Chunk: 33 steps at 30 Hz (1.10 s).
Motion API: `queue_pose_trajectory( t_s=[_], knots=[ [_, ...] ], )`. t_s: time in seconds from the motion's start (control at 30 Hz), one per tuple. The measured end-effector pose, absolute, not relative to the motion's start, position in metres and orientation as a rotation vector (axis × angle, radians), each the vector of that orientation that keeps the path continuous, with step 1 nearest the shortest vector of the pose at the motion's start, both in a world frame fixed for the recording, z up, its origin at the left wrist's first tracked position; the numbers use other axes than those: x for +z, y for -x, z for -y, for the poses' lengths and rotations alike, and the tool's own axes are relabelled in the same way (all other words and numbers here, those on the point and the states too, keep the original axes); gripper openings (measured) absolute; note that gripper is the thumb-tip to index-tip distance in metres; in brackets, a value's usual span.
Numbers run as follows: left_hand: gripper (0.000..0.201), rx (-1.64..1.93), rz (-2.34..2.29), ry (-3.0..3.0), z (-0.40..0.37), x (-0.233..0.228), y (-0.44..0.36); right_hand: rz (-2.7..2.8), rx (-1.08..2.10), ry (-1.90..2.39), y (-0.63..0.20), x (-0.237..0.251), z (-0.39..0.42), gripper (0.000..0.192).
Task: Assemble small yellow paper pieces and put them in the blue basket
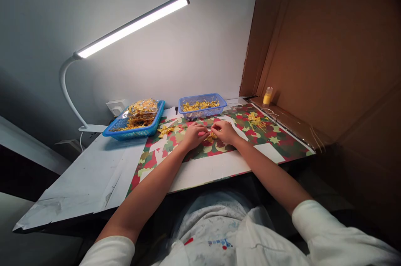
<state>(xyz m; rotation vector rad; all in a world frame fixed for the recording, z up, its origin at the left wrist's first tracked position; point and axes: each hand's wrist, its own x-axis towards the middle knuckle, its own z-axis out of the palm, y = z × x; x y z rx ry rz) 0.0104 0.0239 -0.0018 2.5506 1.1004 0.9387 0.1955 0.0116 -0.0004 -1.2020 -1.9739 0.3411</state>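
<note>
1. Head view: a small yellow piece (212, 135) at frame centre was pinched between the left hand (194, 135) and the right hand (224, 131), over the patterned mat (275, 140).
2. A slip was judged likely; the piece could be lost among yellow scraps (165, 130) left of the hands.

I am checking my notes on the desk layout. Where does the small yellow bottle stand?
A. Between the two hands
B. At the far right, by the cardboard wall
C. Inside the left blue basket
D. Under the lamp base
B: the bottle stands at the far right corner of the desk, against the cardboard wall, apart from both baskets and from the hands.
</note>
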Motion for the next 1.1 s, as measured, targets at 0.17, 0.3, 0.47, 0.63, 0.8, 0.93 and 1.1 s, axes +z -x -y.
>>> queue_pose_trajectory(
  t_s=[0.17, 0.3, 0.47, 0.63, 0.8, 0.93, 1.1],
  knots=[
    [0.016, 0.792, -0.981, -2.783, -0.021, 0.005, -0.008, 1.901, 0.33, 1.228, -0.195, 0.001, -0.011, 0.016],
    [0.014, 0.84, -0.934, -2.75, -0.018, 0.008, -0.007, 1.874, 0.304, 1.245, -0.194, 0.0, -0.012, 0.016],
    [0.024, 1.052, -1.06, -2.351, -0.022, 0.004, -0.01, 1.894, 0.3, 1.222, -0.192, 0.002, -0.011, 0.015],
    [0.035, 1.023, -0.985, -2.122, -0.032, -0.003, -0.02, 1.932, 0.3, 1.153, -0.192, 0.003, -0.01, 0.013],
    [0.04, 1.055, -0.991, -2.037, -0.034, -0.007, -0.023, 1.875, 0.238, 1.179, -0.195, 0.003, -0.012, 0.009],
    [0.042, 1.063, -1.06, -2.009, -0.033, -0.008, -0.022, 1.774, 0.181, 1.221, -0.196, 0.004, -0.013, 0.012],
    [0.043, 1.036, -1.078, -1.986, -0.034, -0.009, -0.021, 1.869, 0.317, 1.196, -0.194, 0.004, -0.009, 0.019]
  ],
)
